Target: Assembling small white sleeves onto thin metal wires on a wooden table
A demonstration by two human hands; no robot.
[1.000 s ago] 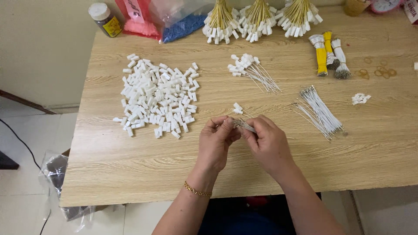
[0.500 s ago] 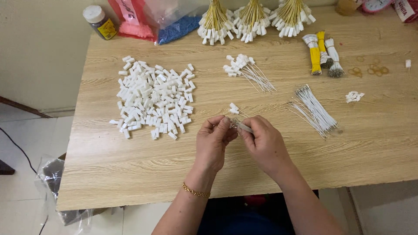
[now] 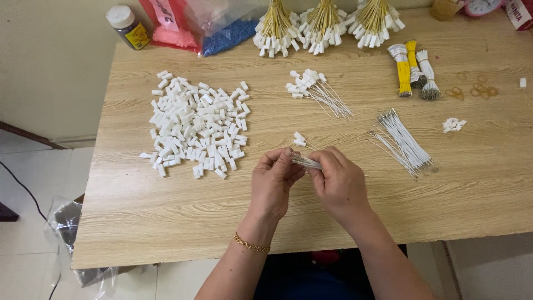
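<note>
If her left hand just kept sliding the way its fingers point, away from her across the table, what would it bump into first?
Probably the small white plug with thin wires lying just beyond the left hand. Farther along sits the loose bunch of finished wires with white plugs. The exact line is hard to judge from above.

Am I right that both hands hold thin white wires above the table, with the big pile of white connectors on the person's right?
Not quite: the head view shows the pile of white connectors on the person's left. The left hand and right hand do hold thin white wires above the table.
</note>
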